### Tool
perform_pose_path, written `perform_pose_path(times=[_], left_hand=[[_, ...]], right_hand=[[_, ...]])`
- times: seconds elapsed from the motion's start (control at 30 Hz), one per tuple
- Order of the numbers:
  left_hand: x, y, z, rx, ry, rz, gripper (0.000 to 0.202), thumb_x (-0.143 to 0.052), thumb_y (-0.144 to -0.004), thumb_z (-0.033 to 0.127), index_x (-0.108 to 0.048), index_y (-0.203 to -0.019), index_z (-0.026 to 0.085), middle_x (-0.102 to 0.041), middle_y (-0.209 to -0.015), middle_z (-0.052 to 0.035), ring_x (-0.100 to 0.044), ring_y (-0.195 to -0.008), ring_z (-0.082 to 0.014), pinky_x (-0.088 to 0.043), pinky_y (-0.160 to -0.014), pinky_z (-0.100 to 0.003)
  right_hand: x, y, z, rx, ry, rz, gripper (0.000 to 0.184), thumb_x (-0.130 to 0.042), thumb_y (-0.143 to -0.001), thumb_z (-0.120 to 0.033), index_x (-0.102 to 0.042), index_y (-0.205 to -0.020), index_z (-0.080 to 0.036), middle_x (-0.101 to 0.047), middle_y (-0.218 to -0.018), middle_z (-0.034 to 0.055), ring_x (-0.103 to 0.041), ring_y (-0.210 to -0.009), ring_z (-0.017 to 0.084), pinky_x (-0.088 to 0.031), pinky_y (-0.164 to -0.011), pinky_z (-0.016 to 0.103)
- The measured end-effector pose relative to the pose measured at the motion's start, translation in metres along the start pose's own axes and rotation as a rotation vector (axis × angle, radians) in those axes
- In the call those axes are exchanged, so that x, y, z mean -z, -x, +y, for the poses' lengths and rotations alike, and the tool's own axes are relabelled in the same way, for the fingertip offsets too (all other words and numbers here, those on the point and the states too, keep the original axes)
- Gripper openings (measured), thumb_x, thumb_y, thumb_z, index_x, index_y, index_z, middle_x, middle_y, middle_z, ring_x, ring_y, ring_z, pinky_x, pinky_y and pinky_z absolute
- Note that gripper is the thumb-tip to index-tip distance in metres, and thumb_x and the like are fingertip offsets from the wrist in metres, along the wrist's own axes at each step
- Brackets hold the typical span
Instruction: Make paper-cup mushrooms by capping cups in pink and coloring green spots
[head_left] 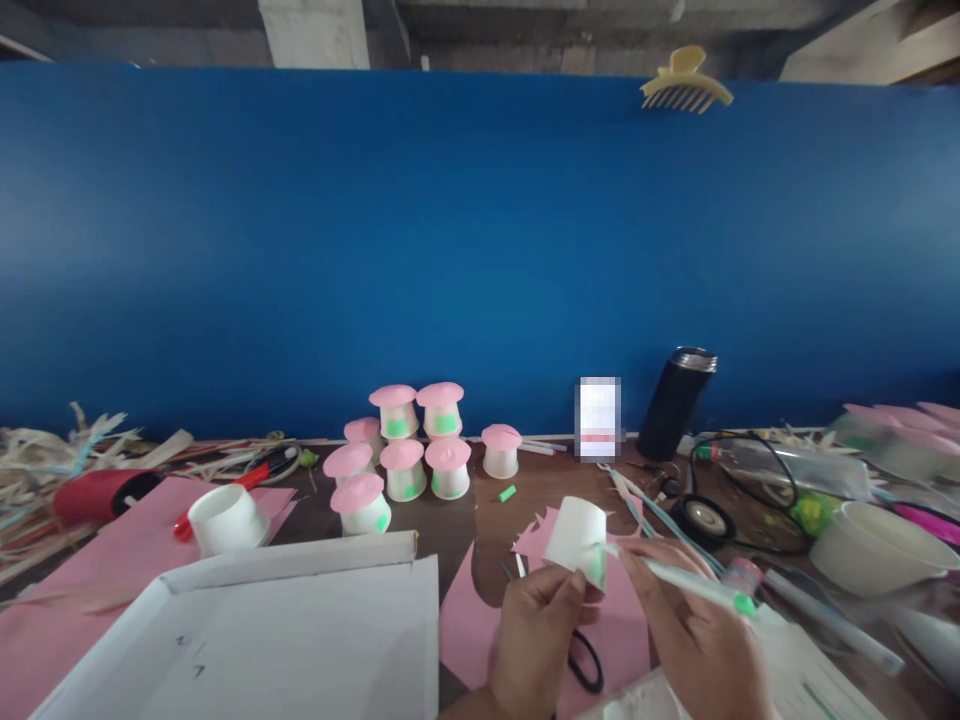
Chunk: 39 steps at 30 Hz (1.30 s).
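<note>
My left hand (534,625) grips a white paper cup (571,530) near its rim, the cup upside down and slightly tilted. My right hand (701,630) is closed around a white marker (694,583) with a green end. Its tip meets the cup's side, where a green patch shows. Beneath my hands lies cut pink paper (469,625), with black-handled scissors (589,665) partly hidden by my left hand. A small green cap (507,493) rests on the table beyond. Several upturned cups topped with pink paper discs (403,470) stand behind, some bearing green patches.
A white box lid (300,640) fills the front left, with a loose white cup (227,520) behind it. Toward the right are a dark bottle (675,405), a tape roll (705,520) and a large tub (881,550). A blue partition (465,250) closes off the back.
</note>
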<state>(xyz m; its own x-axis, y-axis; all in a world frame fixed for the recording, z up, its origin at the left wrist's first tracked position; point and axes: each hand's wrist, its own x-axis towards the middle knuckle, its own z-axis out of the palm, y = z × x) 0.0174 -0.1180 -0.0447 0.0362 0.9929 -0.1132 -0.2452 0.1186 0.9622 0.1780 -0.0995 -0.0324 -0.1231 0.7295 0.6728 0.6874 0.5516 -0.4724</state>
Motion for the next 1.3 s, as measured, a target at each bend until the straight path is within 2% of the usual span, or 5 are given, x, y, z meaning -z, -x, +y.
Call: perform_pose_path(times=[0.67,0.87,1.03,1.2,1.3], left_hand=[[-0.001,0.000,-0.001,-0.021,0.059,0.001,0.038,-0.063,-0.076,0.049,-0.073,-0.071,0.012,-0.069,-0.076,-0.0086,-0.062,-0.072,-0.0193,-0.049,-0.071,-0.030],[-0.001,0.001,0.001,-0.028,0.021,-0.003,0.039,-0.061,-0.077,0.048,-0.074,-0.074,0.012,-0.070,-0.077,-0.0096,-0.063,-0.072,-0.0200,-0.049,-0.072,-0.031],[-0.001,0.002,0.003,-0.022,0.018,-0.001,0.040,-0.061,-0.077,0.049,-0.074,-0.073,0.012,-0.069,-0.076,-0.0092,-0.063,-0.073,-0.0202,-0.050,-0.073,-0.032],[-0.002,0.004,0.007,-0.035,0.006,-0.005,0.040,-0.061,-0.077,0.049,-0.074,-0.074,0.011,-0.069,-0.075,-0.0090,-0.063,-0.072,-0.0201,-0.050,-0.072,-0.031],[-0.001,0.004,0.005,-0.031,0.003,-0.001,0.040,-0.060,-0.077,0.049,-0.074,-0.074,0.012,-0.069,-0.075,-0.0087,-0.063,-0.072,-0.0203,-0.050,-0.072,-0.031]], right_hand=[[-0.001,-0.001,-0.004,0.063,-0.022,0.019,0.017,-0.054,-0.088,-0.026,-0.062,-0.103,-0.024,-0.066,-0.101,0.0033,-0.060,-0.099,0.020,-0.045,-0.089,0.036],[0.000,-0.003,-0.005,0.063,-0.008,-0.048,0.013,-0.053,-0.088,-0.027,-0.064,-0.093,-0.023,-0.068,-0.091,0.0026,-0.062,-0.094,0.020,-0.045,-0.086,0.035],[0.000,-0.003,-0.008,0.066,-0.012,0.019,0.015,-0.054,-0.087,-0.028,-0.064,-0.095,-0.021,-0.068,-0.096,0.0043,-0.063,-0.094,0.020,-0.047,-0.086,0.034],[0.003,-0.002,-0.011,0.003,-0.017,-0.082,0.017,-0.051,-0.089,-0.031,-0.065,-0.092,-0.021,-0.069,-0.092,0.0044,-0.065,-0.089,0.020,-0.049,-0.081,0.032],[0.002,-0.002,-0.010,0.010,-0.025,-0.056,0.015,-0.052,-0.089,-0.029,-0.064,-0.093,-0.022,-0.068,-0.094,0.0043,-0.063,-0.093,0.020,-0.048,-0.084,0.033]])
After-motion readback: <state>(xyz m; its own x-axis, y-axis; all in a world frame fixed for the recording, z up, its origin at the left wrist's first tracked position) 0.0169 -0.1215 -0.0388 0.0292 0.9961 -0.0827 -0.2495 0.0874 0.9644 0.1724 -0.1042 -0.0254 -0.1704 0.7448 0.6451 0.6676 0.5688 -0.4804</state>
